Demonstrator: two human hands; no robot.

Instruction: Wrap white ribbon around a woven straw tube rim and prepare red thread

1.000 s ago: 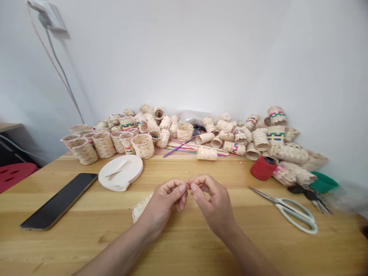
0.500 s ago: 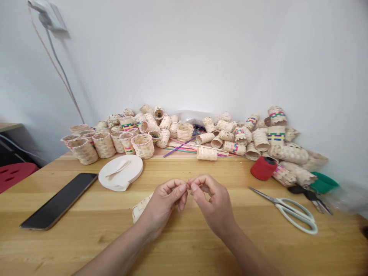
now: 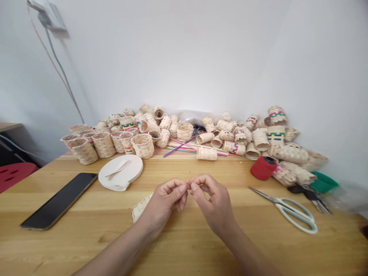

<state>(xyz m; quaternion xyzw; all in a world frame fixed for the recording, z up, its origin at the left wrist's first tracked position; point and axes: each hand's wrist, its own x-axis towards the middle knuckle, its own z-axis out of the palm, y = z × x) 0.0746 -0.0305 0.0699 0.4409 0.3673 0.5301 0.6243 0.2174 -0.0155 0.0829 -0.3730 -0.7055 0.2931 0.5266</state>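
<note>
My left hand (image 3: 168,201) and my right hand (image 3: 211,203) meet fingertip to fingertip over the table. Both are closed in a pinch. Between the tips a tiny bit of thin red thread (image 3: 189,184) shows; the rest of it is too fine to follow. Behind my left wrist a small woven basket (image 3: 140,209) lies on its side, partly covered by the hand. To the right of my right hand lie scissors (image 3: 287,211) with pale green handles, and beyond them a cone of red thread (image 3: 263,168).
A black phone (image 3: 59,201) and a round white coil of strip (image 3: 120,172) lie left. Finished-rim baskets (image 3: 105,145) stand behind them. Coloured strips (image 3: 184,145) and piled woven baskets (image 3: 261,140) line the wall. A green thread cone (image 3: 324,182) and black-handled snips (image 3: 312,197) lie far right.
</note>
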